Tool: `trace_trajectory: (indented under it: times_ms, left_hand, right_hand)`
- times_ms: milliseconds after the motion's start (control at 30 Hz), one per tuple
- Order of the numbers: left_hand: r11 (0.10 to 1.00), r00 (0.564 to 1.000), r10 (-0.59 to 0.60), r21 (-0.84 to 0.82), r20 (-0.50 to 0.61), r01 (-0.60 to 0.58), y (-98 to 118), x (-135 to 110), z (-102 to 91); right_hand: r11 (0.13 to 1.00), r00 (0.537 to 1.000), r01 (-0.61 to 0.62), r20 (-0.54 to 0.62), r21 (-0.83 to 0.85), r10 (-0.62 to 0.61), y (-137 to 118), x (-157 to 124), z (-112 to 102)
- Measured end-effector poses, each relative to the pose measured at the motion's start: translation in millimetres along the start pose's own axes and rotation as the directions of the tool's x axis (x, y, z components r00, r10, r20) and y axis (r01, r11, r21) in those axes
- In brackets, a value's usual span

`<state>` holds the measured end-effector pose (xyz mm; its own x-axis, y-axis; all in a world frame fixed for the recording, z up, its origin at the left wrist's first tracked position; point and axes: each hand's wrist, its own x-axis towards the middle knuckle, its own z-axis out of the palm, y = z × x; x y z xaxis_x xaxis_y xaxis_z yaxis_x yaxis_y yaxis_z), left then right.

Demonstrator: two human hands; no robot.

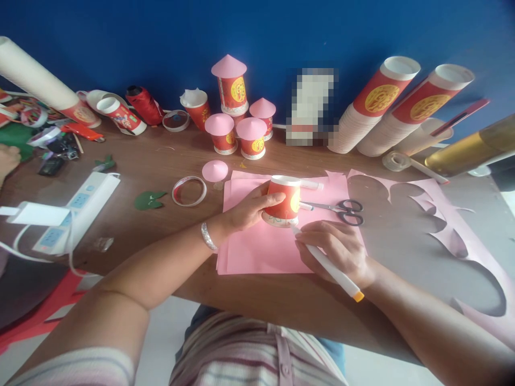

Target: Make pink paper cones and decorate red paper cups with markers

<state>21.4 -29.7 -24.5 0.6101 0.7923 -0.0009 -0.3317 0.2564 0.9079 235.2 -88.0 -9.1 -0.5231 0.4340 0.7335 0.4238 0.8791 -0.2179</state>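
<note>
My left hand [251,208] is wrapped round a red paper cup [281,191] with a yellow emblem and a white band at its bottom. Dark drawn marks show on that band. In my right hand [336,249] is a white marker pen [328,265] with a yellow end, its tip at the band. Beneath both hands lies a stack of pink paper [257,252]. Scissors [341,208] with dark handles rest on the paper, just right of the cup. A second white marker [311,184] lies behind the cup.
Several red cups with pink cone tops [251,128] stand by the blue wall. Leaning cup stacks [372,104] are at back right. Cut pink scraps [454,241] lie right; a tape roll [189,191] and a power strip [76,212] are left. Another person's hand [8,160] shows far left.
</note>
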Motion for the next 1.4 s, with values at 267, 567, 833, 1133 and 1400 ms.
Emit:
trace_trajectory:
  times_ms: [267,567,833,1133,1400]
  left_hand:
    - [1.000,1.000,0.020,-0.007,0.008,-0.020,-1.8,1.1,-1.2]
    - [1.000,1.000,-0.011,-0.029,-0.024,0.011,-1.0,0.6,-0.1]
    - [0.999,0.999,0.035,-0.018,0.006,-0.035,-3.6,1.7,-1.9]
    - [1.000,1.000,0.021,0.015,-0.001,-0.021,-2.9,2.2,-2.8]
    - [0.999,1.000,0.011,0.041,-0.007,-0.010,-1.8,1.9,-1.2]
  right_hand:
    - [1.000,1.000,0.010,-0.005,-0.024,-0.010,-0.3,0.6,1.0]
    - [1.000,1.000,0.005,0.000,-0.028,-0.005,-0.2,2.9,-0.3]
    - [0.999,1.000,0.005,-0.010,-0.040,-0.005,2.4,1.5,1.3]
    - [0.999,1.000,-0.013,-0.012,-0.050,0.013,1.3,2.8,0.7]
    - [0.998,0.999,-0.015,-0.029,-0.053,0.013,4.4,1.4,2.1]
